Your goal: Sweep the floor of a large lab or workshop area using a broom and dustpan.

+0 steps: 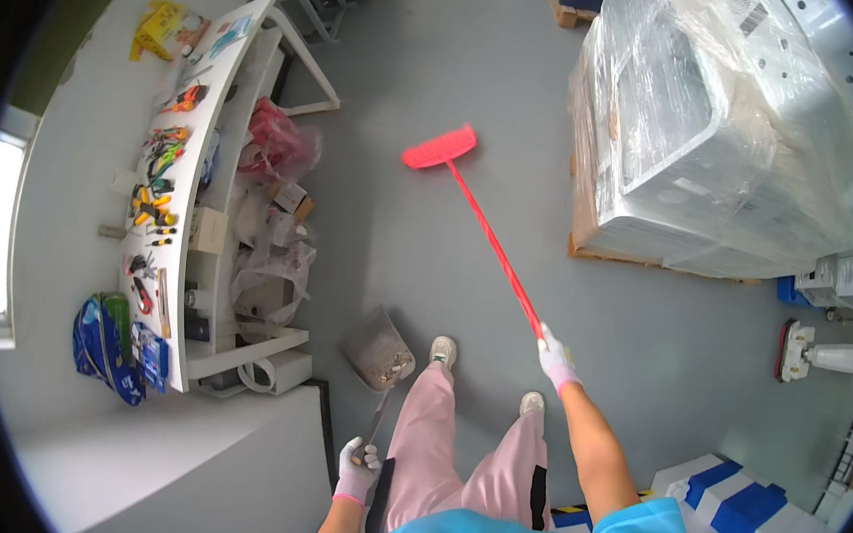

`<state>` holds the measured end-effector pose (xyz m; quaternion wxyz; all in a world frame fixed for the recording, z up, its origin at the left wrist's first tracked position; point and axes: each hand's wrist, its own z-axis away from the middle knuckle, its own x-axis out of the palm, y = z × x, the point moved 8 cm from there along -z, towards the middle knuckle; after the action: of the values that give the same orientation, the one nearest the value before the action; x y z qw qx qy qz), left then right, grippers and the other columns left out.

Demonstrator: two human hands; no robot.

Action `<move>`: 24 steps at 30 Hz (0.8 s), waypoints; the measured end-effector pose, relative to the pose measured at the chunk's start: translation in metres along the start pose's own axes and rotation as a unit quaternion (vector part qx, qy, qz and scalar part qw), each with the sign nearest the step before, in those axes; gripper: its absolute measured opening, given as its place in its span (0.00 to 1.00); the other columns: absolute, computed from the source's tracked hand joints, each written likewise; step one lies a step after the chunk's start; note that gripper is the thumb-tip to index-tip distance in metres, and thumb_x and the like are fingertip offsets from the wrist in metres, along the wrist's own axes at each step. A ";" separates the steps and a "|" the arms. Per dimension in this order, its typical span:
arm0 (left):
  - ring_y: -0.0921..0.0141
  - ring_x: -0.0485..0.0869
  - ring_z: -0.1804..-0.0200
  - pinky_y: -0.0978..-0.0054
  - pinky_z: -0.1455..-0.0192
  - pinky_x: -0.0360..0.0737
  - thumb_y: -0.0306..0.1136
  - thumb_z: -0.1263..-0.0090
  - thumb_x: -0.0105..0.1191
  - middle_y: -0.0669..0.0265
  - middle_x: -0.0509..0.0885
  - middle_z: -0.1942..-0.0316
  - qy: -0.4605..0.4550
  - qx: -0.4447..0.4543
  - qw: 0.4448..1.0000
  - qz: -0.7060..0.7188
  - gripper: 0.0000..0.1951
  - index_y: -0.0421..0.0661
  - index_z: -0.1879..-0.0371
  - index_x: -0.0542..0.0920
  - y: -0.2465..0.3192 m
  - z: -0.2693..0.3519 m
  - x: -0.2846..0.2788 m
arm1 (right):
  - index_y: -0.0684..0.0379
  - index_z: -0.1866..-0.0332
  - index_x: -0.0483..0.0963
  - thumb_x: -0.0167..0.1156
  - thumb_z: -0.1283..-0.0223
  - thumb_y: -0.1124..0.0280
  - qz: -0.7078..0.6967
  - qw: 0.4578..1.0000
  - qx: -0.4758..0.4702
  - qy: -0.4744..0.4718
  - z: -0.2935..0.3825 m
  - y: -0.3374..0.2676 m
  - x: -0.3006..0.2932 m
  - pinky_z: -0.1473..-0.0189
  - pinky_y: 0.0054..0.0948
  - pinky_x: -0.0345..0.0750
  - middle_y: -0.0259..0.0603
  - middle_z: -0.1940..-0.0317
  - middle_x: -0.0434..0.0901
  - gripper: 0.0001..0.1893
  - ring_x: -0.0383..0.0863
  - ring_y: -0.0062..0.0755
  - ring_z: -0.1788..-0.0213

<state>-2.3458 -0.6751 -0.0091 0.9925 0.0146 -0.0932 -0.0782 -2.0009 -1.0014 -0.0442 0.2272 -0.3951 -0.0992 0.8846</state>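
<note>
My right hand [557, 359], in a white glove, is closed around the upper end of the red handle of a broom [492, 243]. The broom's red head [440, 147] is on or just above the grey floor, ahead of my feet. My left hand [358, 469], also gloved, grips the handle of a long-handled dustpan [371, 345]. That dustpan lies beside my left shoe, with small debris [394, 368] gathered in its end nearest the handle.
On the left stands a white workbench [220, 115] with pliers and screwdrivers, plastic bags [278, 142] under it. Film-wrapped white housings [668, 158] rest on a wooden pallet [622, 260] at right. A white wall [230, 469] is near my left hand. White-and-blue boxes [746, 502] are at lower right.
</note>
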 end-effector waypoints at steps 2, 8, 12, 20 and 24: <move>0.76 0.65 0.86 0.80 0.86 0.60 0.39 0.42 0.48 0.71 0.70 0.83 0.010 -0.012 1.000 -0.009 0.09 0.51 0.80 0.67 0.033 -0.005 0.011 | 0.37 0.38 0.57 0.41 0.39 0.58 -0.002 1.000 0.009 0.011 0.050 0.048 0.027 0.55 0.46 0.71 0.56 0.61 0.75 0.22 0.73 0.58 0.57; 0.76 0.65 0.85 0.80 0.85 0.61 0.38 0.41 0.48 0.70 0.71 0.83 0.033 -0.040 0.996 -0.069 0.06 0.53 0.74 0.67 0.093 -0.033 0.057 | 0.44 0.42 0.63 0.46 0.41 0.64 0.032 0.990 0.131 -0.034 0.324 0.175 0.036 0.70 0.47 0.70 0.57 0.76 0.74 0.20 0.74 0.60 0.71; 0.76 0.65 0.85 0.80 0.85 0.61 0.37 0.41 0.48 0.69 0.71 0.82 0.058 -0.035 0.991 -0.117 0.05 0.53 0.72 0.67 0.120 -0.048 0.084 | 0.49 0.38 0.59 0.46 0.39 0.59 -0.011 0.968 0.230 -0.097 0.454 0.188 0.028 0.56 0.37 0.70 0.53 0.58 0.73 0.23 0.73 0.49 0.56; 0.76 0.66 0.85 0.79 0.85 0.61 0.38 0.43 0.49 0.70 0.71 0.82 0.060 -0.026 0.991 -0.118 0.08 0.50 0.73 0.68 0.151 -0.067 0.113 | 0.57 0.43 0.65 0.47 0.41 0.65 -0.170 0.961 0.217 -0.024 0.277 0.059 -0.020 0.64 0.40 0.72 0.53 0.67 0.78 0.20 0.79 0.49 0.66; 0.76 0.65 0.85 0.79 0.85 0.60 0.38 0.42 0.49 0.70 0.71 0.82 0.069 -0.029 0.990 -0.120 0.08 0.50 0.76 0.68 0.164 -0.077 0.115 | 0.58 0.42 0.64 0.46 0.38 0.59 -0.330 0.936 0.100 0.063 0.056 0.005 -0.041 0.78 0.22 0.67 0.32 0.81 0.71 0.22 0.68 0.21 0.82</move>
<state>-2.1947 -0.5307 -0.0569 0.9799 0.0021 -0.0193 -0.1986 -2.0200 -1.0248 0.0177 0.5507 -0.3707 -0.1209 0.7380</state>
